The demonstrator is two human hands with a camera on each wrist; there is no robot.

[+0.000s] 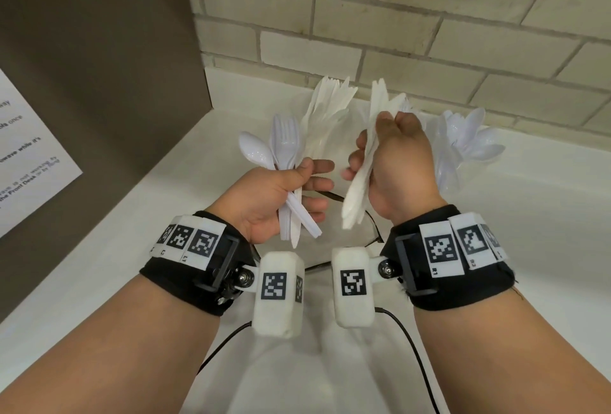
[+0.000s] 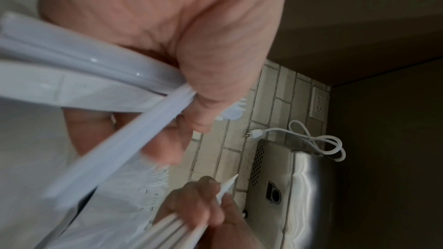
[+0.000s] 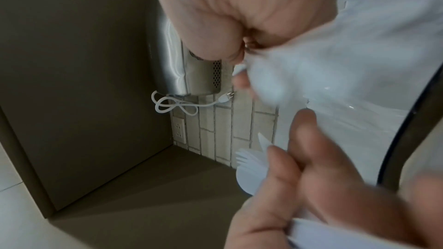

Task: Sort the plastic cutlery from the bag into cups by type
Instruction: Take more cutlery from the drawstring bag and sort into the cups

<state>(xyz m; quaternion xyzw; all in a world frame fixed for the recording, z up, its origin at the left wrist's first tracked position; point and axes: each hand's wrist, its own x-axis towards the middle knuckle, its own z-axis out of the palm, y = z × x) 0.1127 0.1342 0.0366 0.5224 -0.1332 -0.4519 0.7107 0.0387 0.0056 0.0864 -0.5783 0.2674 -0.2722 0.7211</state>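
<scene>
Left hand [image 1: 281, 202]: grips a bundle of forks and a spoon [image 1: 281, 152], heads up.
Right hand [image 1: 401, 162]: clenched around a stack of knives [image 1: 362, 179].
Cups: fork cup [image 1: 325, 109] behind the hands; spoon cup [image 1: 463, 139] right of it.
Surface: white counter [image 1: 165, 215].

Bare forearms, no sleeves; each wrist wears a black band [image 1: 463, 288] carrying white blocks [image 1: 190, 237] printed with black square tags; a black buckle and silver screw [image 1: 385, 270] join each band to a white tagged camera pod [image 1: 278, 294]; thin black cables [image 1: 418, 360] trail toward the frame's bottom.
</scene>
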